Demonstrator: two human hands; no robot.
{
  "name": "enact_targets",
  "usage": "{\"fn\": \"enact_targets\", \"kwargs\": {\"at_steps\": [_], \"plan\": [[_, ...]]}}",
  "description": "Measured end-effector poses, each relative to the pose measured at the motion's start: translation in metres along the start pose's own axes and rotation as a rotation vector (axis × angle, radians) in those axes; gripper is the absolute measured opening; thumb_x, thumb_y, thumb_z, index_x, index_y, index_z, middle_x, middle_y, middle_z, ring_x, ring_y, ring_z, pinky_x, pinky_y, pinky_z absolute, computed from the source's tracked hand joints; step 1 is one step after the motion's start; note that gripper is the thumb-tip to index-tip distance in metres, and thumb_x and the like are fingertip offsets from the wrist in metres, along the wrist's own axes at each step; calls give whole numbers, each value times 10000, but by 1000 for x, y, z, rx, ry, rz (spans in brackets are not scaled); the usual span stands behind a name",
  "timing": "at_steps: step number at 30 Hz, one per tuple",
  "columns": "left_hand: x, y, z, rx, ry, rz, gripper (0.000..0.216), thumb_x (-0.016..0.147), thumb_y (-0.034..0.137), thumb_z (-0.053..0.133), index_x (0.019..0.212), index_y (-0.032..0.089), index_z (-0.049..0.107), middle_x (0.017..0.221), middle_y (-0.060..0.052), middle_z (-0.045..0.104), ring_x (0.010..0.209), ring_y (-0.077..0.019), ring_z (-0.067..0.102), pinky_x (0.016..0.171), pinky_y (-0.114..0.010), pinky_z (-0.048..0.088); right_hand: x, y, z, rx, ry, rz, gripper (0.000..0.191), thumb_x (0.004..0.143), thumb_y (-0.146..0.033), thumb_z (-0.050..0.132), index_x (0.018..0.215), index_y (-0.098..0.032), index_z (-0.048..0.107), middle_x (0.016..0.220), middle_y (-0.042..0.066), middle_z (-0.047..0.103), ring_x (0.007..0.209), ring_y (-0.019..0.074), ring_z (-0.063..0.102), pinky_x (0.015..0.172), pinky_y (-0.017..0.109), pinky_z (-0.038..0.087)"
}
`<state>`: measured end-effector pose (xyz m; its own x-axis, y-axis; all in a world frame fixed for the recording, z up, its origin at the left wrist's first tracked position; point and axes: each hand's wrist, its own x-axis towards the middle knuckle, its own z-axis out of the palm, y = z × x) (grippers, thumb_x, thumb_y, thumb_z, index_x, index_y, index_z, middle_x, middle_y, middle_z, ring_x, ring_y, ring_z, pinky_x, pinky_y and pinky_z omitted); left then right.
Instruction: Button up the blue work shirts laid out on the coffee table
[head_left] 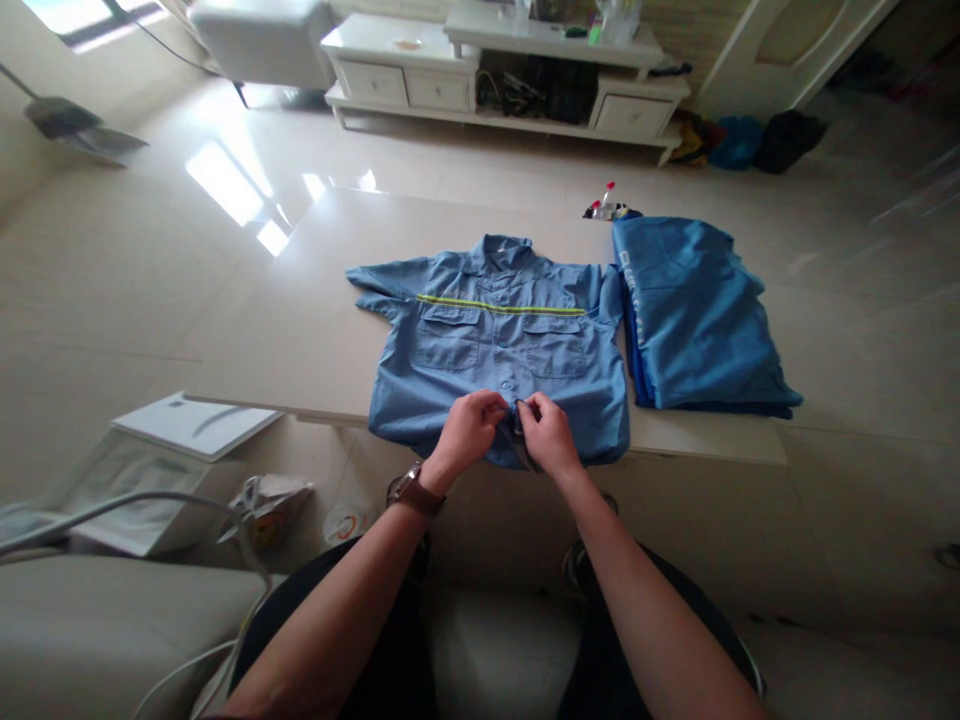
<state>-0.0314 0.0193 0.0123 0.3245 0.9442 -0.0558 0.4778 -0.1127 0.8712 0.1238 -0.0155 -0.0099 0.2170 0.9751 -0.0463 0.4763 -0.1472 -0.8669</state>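
A light blue short-sleeved work shirt (495, 340) with a yellow-green stripe across the chest lies flat, front up, on a pale table (315, 330). Its hem hangs slightly over the near edge. My left hand (469, 432) pinches the shirt's front placket near the hem, fingers closed on the cloth. My right hand (547, 435) grips the other side of the same opening, right beside the left. Both hands meet at the lowest button area. A brown watch sits on my left wrist.
A stack of folded blue garments (697, 315) lies on the table to the right of the shirt. Small items with red caps (606, 205) sit at the table's far edge. A white box (180, 440) stands on the floor at left, a white TV cabinet (510, 80) beyond.
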Motion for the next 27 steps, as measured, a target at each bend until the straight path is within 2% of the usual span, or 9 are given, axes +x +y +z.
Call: {"fn": "enact_targets", "kwargs": {"at_steps": [2, 6, 9, 12, 20, 27], "plan": [[1, -1, 0, -22, 31, -44, 156, 810, 106, 584, 827, 169, 726, 694, 13, 658, 662, -123, 551, 638, -233, 398, 2, 1, 1, 112, -26, 37, 285, 909, -465, 534, 753, -228, 550, 697, 9, 633, 654, 171, 571, 629, 272, 416], [3, -3, 0, -63, 26, -94, 148, 817, 145, 589, 853, 167, 731, 684, 14, 648, 641, -121, 528, 609, -233, 380, 3, -2, -1, 253, -100, 10, 325, 839, -503, 637, 938, -194, 657, 859, 32, 699, 793, 190, 623, 719, 279, 483], [4, -4, -1, -83, 41, -114, 143, 821, 151, 599, 863, 164, 735, 683, 13, 645, 639, -121, 530, 605, -233, 382, 2, -5, -4, 221, -116, -11, 319, 785, -466, 702, 942, -189, 677, 871, 26, 710, 804, 191, 621, 752, 286, 481], [4, -6, -1, -96, 40, -108, 134, 821, 158, 609, 869, 163, 734, 670, 22, 625, 631, -116, 523, 607, -232, 384, 1, -7, -6, 210, -118, -14, 273, 799, -436, 675, 906, -185, 690, 840, 25, 713, 777, 190, 622, 741, 291, 473], [3, -5, -3, -112, 14, -92, 139, 804, 148, 594, 857, 158, 723, 644, 30, 588, 621, -112, 505, 592, -229, 368, 1, -4, -5, 172, -107, -39, 269, 804, -398, 650, 957, -186, 710, 899, 44, 747, 833, 213, 663, 796, 312, 497], [2, -3, -4, -128, -15, -101, 137, 803, 138, 591, 849, 147, 720, 652, 26, 596, 618, -110, 504, 600, -229, 377, 0, -5, -8, 107, -134, -81, 256, 818, -380, 612, 960, -185, 697, 864, 37, 721, 785, 197, 628, 759, 297, 475]]}}
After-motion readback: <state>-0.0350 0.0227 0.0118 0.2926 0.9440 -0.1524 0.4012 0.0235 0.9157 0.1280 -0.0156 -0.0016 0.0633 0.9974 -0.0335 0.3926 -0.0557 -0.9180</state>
